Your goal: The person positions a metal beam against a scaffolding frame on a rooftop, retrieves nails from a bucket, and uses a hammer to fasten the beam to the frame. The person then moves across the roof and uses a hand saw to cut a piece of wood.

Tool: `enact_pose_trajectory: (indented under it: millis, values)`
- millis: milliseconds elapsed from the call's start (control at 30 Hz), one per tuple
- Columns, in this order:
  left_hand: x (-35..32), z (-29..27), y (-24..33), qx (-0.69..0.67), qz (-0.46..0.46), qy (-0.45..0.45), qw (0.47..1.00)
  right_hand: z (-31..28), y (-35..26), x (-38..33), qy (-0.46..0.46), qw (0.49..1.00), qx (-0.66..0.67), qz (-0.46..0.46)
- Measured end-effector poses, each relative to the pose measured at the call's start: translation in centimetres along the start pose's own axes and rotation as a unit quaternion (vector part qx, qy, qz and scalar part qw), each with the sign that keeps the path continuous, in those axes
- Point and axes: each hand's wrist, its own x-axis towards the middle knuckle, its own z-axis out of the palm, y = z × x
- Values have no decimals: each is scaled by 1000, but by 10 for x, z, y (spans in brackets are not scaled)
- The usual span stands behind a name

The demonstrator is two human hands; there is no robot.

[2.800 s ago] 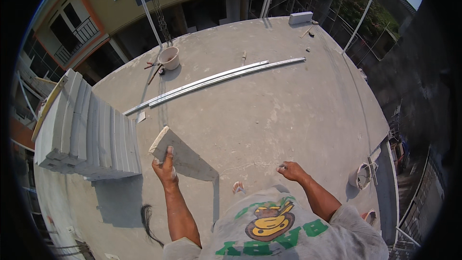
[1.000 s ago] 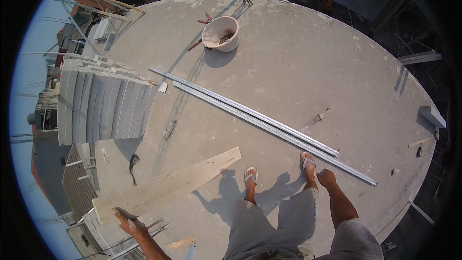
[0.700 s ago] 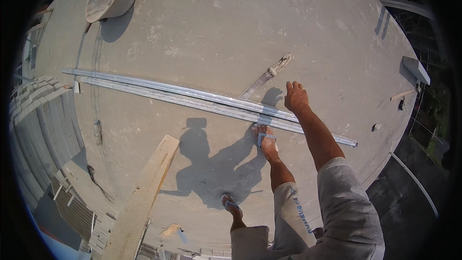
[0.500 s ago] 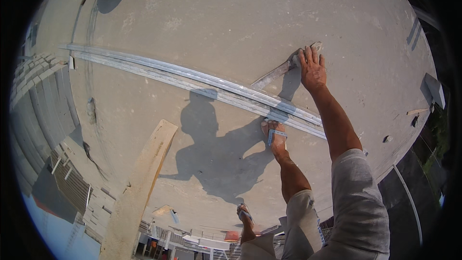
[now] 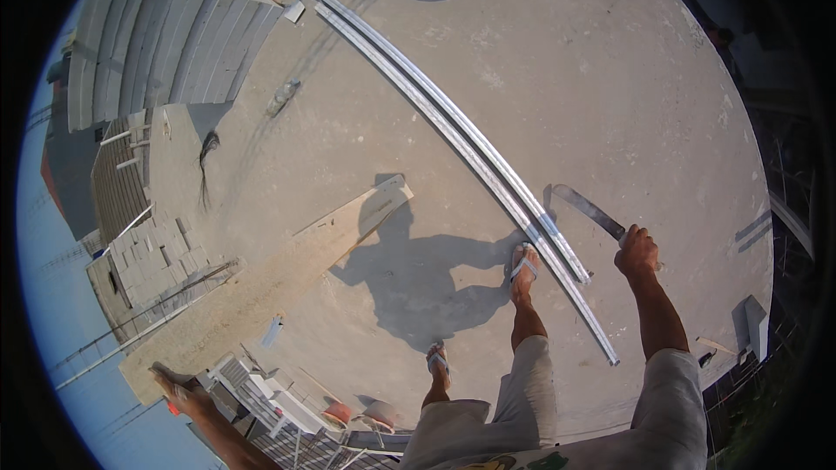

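I am lifting the long knife (image 5: pixel 590 210) up now, my right hand (image 5: pixel 638 251) squeezing its handle; my left hand (image 5: pixel 178 389) is hanging spread out for balance.

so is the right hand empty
No, the right hand grips the handle of a long flat blade held above the concrete slab.

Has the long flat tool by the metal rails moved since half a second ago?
Yes. The flat tool lay on the concrete beside the metal rails; now the right hand holds it lifted, blade toward the rails.
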Motion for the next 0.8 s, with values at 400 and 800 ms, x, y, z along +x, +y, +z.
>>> enact_pose_trajectory:
  millis: [400,800]
  values:
    - [3,82,109,-301,-162,-124,931,-216,-27,-280,-45,868,490,-62]
    - [31,67,72,-247,-52,-324,912,-343,-286,-574,144,715,445,-520]
